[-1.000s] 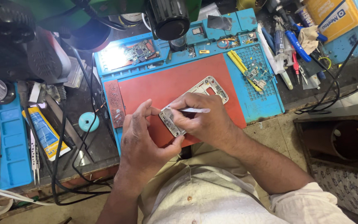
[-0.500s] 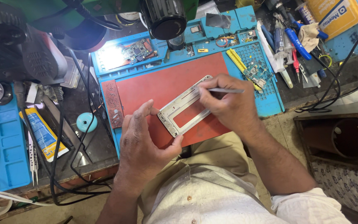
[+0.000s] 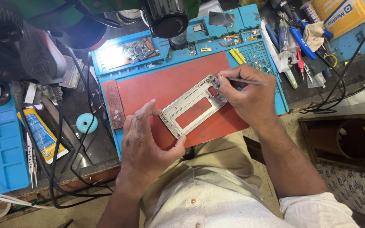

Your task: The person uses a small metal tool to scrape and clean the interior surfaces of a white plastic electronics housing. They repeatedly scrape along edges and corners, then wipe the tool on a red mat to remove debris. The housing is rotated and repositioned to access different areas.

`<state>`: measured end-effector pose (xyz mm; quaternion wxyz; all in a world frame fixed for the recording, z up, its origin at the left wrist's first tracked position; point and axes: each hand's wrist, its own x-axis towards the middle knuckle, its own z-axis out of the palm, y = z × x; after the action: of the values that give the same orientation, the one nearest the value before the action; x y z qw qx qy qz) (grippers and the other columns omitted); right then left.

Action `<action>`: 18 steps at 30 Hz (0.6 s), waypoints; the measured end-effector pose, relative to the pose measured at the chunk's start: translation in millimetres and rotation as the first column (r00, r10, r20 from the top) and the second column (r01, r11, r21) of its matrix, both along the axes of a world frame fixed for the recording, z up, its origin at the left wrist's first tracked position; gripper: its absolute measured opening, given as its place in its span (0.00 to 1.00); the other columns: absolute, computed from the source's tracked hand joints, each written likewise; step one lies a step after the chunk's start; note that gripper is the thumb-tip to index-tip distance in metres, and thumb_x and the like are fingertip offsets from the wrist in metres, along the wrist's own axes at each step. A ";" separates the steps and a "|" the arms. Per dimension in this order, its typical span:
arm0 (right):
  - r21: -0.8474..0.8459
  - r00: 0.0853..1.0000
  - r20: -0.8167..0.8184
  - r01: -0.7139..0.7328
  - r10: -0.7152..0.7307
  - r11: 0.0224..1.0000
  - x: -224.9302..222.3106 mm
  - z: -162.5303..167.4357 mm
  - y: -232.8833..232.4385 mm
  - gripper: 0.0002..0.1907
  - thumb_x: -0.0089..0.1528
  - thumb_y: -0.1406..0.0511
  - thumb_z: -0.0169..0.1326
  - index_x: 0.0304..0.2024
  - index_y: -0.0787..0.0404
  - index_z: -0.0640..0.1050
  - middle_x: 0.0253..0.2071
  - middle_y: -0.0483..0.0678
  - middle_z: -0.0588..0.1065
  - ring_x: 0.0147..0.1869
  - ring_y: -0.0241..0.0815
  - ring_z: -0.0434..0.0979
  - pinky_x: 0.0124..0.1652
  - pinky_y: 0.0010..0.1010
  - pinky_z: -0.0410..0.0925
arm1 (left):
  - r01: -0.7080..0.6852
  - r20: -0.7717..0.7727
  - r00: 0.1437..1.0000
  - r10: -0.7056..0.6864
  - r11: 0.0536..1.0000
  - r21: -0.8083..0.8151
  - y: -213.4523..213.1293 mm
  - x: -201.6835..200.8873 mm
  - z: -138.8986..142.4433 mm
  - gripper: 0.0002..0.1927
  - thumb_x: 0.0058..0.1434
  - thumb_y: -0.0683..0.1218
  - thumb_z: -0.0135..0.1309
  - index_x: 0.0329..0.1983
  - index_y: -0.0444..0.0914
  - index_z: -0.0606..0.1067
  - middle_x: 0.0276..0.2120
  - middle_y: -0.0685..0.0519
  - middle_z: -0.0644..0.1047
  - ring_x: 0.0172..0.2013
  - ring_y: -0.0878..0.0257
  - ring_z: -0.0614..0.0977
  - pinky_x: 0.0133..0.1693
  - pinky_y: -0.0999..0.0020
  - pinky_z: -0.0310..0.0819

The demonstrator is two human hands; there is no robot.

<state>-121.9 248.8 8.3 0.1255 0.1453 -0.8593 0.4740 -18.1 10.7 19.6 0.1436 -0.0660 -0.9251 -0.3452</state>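
Metal phone frame (image 3: 195, 107) lies on a red work mat (image 3: 157, 84), its near end pinched by the left hand (image 3: 146, 145); right hand (image 3: 250, 97) fingers close around thin tweezers (image 3: 246, 80) at its far corner.

left hand (image 3: 146, 145) steadying metal phone frame (image 3: 195, 105), right hand (image 3: 248, 95) holding tweezers (image 3: 246, 81)

Blue tray (image 3: 5, 156) at left, glue tube (image 3: 43, 135) beside — circuit board (image 3: 138, 50) under lamp, screwdrivers (image 3: 298, 42) far right.

Silver phone frame (image 3: 194, 106), tilted on red mat (image 3: 157, 86)
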 end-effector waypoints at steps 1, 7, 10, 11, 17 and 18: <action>0.023 0.999 -0.031 -0.004 0.005 1.000 1.4 0.4 -0.4 0.06 0.64 0.69 0.64 0.43 0.66 0.83 0.39 0.49 0.83 0.41 0.34 0.85 0.40 0.24 0.76 | -0.002 0.007 1.000 0.002 1.000 -0.003 0.5 -0.4 0.0 0.47 0.45 0.50 0.71 0.65 0.32 0.63 0.48 0.48 0.73 0.45 0.49 0.74 0.49 0.53 0.72; 0.314 0.952 -0.266 -0.060 0.149 0.947 1.8 4.6 -1.5 0.07 0.64 0.71 0.64 0.44 0.64 0.80 0.41 0.50 0.81 0.42 0.46 0.84 0.41 0.33 0.76 | -0.007 -0.003 1.000 0.006 0.991 -0.131 4.8 -4.1 1.3 0.41 0.44 0.53 0.69 0.61 0.35 0.70 0.50 0.43 0.72 0.48 0.46 0.74 0.51 0.52 0.70; 0.354 0.933 -0.296 -0.094 0.206 0.931 0.7 7.3 -0.2 0.09 0.62 0.71 0.64 0.43 0.62 0.77 0.42 0.49 0.81 0.45 0.49 0.83 0.43 0.37 0.75 | -0.009 0.017 1.000 0.012 0.990 -0.143 5.7 -4.5 3.0 0.39 0.44 0.53 0.68 0.59 0.36 0.72 0.49 0.43 0.71 0.49 0.46 0.74 0.51 0.51 0.70; 0.351 0.928 -0.304 -0.100 0.215 0.931 -0.8 7.6 -0.6 0.10 0.62 0.72 0.64 0.42 0.62 0.76 0.42 0.49 0.80 0.45 0.49 0.83 0.44 0.37 0.75 | -0.008 0.015 1.000 0.010 0.990 -0.142 5.8 -5.0 3.5 0.39 0.44 0.53 0.69 0.59 0.35 0.73 0.49 0.43 0.71 0.49 0.46 0.74 0.52 0.51 0.70; 0.377 0.929 -0.321 -0.052 0.183 0.925 0.8 6.3 -4.1 0.11 0.60 0.72 0.64 0.40 0.61 0.75 0.38 0.48 0.79 0.41 0.49 0.82 0.38 0.38 0.74 | -0.024 -0.006 1.000 0.023 0.989 -0.148 8.6 -5.4 3.1 0.38 0.43 0.53 0.68 0.58 0.35 0.73 0.49 0.42 0.71 0.49 0.45 0.74 0.52 0.50 0.70; 0.381 0.933 -0.316 -0.042 0.173 0.924 2.5 6.3 -4.2 0.11 0.60 0.73 0.64 0.39 0.61 0.74 0.37 0.48 0.79 0.40 0.48 0.82 0.37 0.38 0.73 | -0.018 0.003 1.000 0.019 0.988 -0.150 8.7 -5.4 2.9 0.38 0.44 0.52 0.68 0.58 0.34 0.73 0.49 0.42 0.71 0.49 0.45 0.74 0.52 0.50 0.70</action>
<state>-119.4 244.7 14.6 0.2176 0.2943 -0.8882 0.2779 -23.5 19.4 22.5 0.1395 -0.0672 -0.9494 -0.2732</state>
